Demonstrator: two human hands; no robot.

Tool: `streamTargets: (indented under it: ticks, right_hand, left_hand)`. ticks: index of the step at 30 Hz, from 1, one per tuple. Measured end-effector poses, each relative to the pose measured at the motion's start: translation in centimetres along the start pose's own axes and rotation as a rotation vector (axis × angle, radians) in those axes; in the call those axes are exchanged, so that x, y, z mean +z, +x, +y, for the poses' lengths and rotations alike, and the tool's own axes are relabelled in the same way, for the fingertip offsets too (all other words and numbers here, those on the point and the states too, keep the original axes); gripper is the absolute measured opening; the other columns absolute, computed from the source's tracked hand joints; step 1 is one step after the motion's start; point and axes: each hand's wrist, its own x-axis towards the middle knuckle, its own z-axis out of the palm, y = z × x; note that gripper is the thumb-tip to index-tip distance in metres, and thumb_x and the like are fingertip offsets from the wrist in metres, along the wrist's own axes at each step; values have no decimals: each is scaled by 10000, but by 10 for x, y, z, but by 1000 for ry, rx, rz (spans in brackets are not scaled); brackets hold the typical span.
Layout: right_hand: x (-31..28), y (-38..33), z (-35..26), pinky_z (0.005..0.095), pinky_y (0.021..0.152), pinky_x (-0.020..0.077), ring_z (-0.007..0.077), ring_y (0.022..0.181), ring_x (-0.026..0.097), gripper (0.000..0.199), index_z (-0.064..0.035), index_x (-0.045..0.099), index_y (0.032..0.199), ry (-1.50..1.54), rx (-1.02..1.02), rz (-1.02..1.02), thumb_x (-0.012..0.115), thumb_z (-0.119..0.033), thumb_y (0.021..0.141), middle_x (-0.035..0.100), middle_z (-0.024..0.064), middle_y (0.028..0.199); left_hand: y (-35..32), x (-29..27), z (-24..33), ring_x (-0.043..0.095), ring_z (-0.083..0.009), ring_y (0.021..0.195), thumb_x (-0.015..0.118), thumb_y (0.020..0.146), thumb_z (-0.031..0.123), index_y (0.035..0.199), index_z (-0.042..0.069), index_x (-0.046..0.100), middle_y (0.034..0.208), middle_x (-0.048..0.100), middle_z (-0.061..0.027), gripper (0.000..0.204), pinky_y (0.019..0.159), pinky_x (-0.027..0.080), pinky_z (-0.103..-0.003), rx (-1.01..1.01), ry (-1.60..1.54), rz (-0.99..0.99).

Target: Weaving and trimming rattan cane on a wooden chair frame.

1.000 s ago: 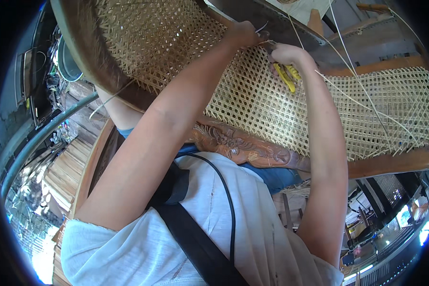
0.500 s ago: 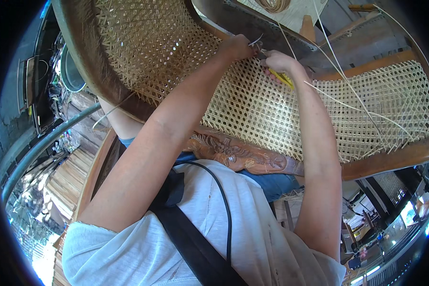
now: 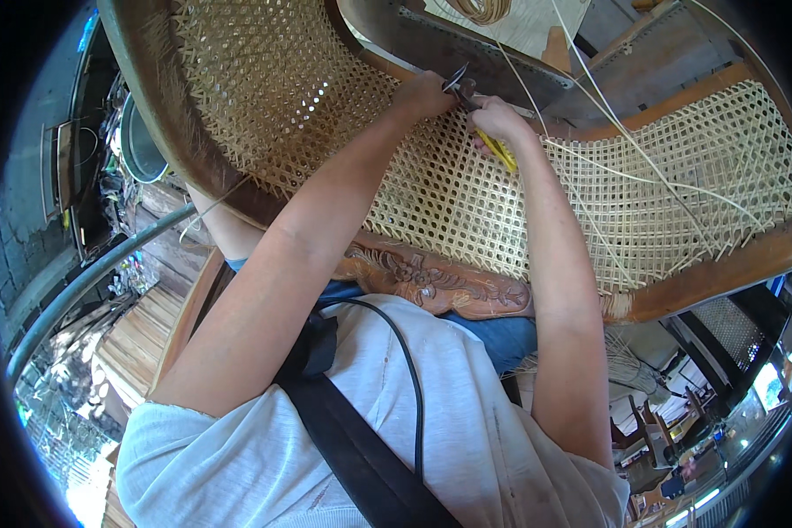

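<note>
The right hand was closed around yellow-handled pliers, and its fingers covered their middle part. The left hand was just beside; its fingertips were hidden, so I could not tell its grip. Both were above woven cane, partly covered by forearms.

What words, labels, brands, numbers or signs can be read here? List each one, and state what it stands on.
None can be read.
Yellow-handled tool in the right hand: no lettering I can make out.
Woven cane and pale shirt: no lettering visible.
Background clutter at lower right: too small and blurred to tell.
</note>
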Motion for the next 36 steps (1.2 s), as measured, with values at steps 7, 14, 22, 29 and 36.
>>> streamTargets:
  ticks: [7, 14, 22, 29, 36]
  right_hand:
    - [1, -4, 11, 302, 465, 505, 154, 568, 577, 465, -113, 584, 1269, 39, -26, 21, 450, -12, 835, 608, 80, 786]
    - [-5, -1, 3, 297, 454, 492, 156, 543, 570, 512, -160, 592, 1288, 79, 25, -11, 500, -4, 809, 608, 87, 759]
    - [-9, 19, 15, 362, 478, 502, 205, 587, 652, 498, -71, 622, 1228, -12, -168, -27, 530, -48, 740, 675, 141, 794]
    - [4, 11, 29, 375, 540, 547, 243, 656, 660, 501, -107, 579, 1283, 18, -172, 30, 486, -81, 792, 671, 174, 875]
    - [16, 7, 18, 341, 456, 492, 211, 601, 635, 453, -75, 590, 1223, 15, -178, 137, 435, -22, 801, 611, 109, 697]
  left_hand:
    - [-12, 3, 4, 684, -360, 900, 658, 815, 515, 990, 138, 743, 927, 714, -164, 424, 789, 541, -453, 53, 24, 79]
    - [-1, 0, -2, 690, -333, 883, 672, 812, 496, 979, 140, 749, 889, 711, -166, 401, 773, 534, -442, 127, -11, 60]
    - [11, 13, -23, 655, -397, 913, 611, 854, 502, 1028, 107, 702, 944, 686, -205, 440, 770, 506, -490, 270, -37, 244]
    - [-11, 26, -8, 654, -403, 880, 633, 852, 377, 1005, 86, 696, 918, 683, -206, 336, 758, 507, -484, 231, -91, 205]
    - [-27, 11, 10, 661, -399, 858, 662, 836, 316, 967, 75, 703, 917, 691, -197, 276, 742, 514, -465, 224, 113, 242]
